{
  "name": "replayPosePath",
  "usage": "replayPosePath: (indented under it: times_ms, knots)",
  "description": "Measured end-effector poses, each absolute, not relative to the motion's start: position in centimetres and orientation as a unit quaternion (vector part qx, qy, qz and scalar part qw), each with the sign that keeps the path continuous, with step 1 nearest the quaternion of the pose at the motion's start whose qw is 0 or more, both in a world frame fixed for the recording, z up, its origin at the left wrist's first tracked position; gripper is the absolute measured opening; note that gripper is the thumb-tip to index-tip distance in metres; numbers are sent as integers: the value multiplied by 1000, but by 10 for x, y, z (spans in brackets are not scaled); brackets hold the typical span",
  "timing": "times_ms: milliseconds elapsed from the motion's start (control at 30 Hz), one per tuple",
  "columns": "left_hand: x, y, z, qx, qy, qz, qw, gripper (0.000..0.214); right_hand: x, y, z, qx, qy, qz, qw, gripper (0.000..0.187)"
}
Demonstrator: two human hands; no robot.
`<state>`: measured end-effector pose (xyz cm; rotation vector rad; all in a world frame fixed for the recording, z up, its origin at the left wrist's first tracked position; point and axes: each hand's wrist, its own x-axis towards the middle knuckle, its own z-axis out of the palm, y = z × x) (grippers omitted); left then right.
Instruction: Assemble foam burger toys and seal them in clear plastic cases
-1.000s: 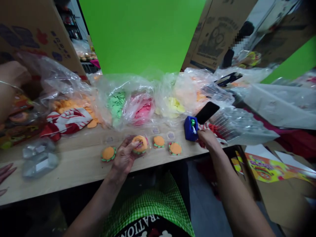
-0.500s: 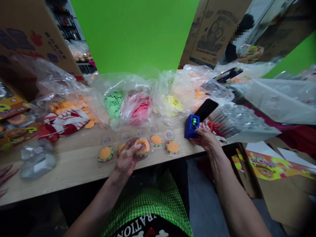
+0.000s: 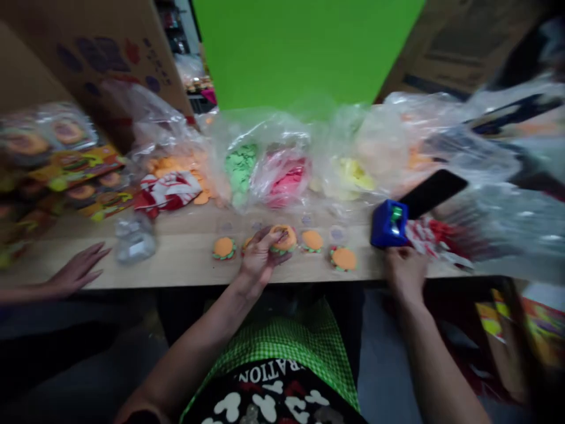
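Observation:
My left hand (image 3: 258,256) pinches a toy burger (image 3: 283,238) with an orange bun and green edge, thumb on its top, above the front of the table. Several similar burgers lie around it, among them one on the left (image 3: 224,248), one just right (image 3: 312,240) and one farther right (image 3: 343,258), in clear shells with open lids. My right hand (image 3: 405,268) is closed, its fingers curled at the front foot of a blue tape dispenser (image 3: 389,224) with a green roll. The hand is blurred, and what its fingertips hold is hidden.
Behind stand clear bags of green pieces (image 3: 241,168), pink pieces (image 3: 286,179) and yellow pieces (image 3: 355,174). A black phone (image 3: 435,191) leans behind the dispenser. Another person's hand (image 3: 79,271) rests at the left, near a clear shell stack (image 3: 135,238). Packaged burgers (image 3: 79,168) fill the far left.
The view has swung left, so things sit farther right. My right hand has dropped from the dispenser's tape side to its front foot. My left hand still holds the burger.

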<state>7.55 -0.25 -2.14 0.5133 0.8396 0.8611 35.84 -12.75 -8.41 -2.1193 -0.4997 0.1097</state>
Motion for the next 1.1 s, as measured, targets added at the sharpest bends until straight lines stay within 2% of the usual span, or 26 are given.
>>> replayPosePath:
  times_ms: [67,100,167,233,333,400,467,600,800,900,1033,1100]
  knots:
    - [72,2,-21,225,400,411,787,37,333,-124,-68,-854,-228,32,466,5]
    - [70,4,-21,219,405,417,783,38,315,-121,-59,-825,-276,66,488,7]
    - [66,7,-21,209,412,435,773,40,273,-113,-40,-730,-375,207,533,19]
    - [64,8,-21,205,409,454,765,43,232,-102,-26,-644,-436,324,539,25]
    - [60,9,-21,217,390,487,751,47,192,-82,-17,-578,-478,392,534,49]
    - [57,8,-20,231,378,502,743,48,180,-71,-17,-563,-487,405,531,67]
    - [53,8,-18,245,369,512,736,48,175,-63,-21,-560,-489,413,526,74]
    - [49,5,-14,265,361,537,715,48,169,-56,-26,-575,-495,406,508,75]
    - [50,-1,-15,279,362,575,679,52,161,-52,-29,-643,-532,311,454,70]
    - [50,-3,-17,282,361,588,667,51,161,-47,-35,-650,-537,313,437,72]
    - [43,1,-16,251,363,570,693,48,166,-41,-42,-649,-535,351,412,83]
    - [37,5,-14,221,368,531,731,40,166,-41,-39,-635,-561,340,409,87]
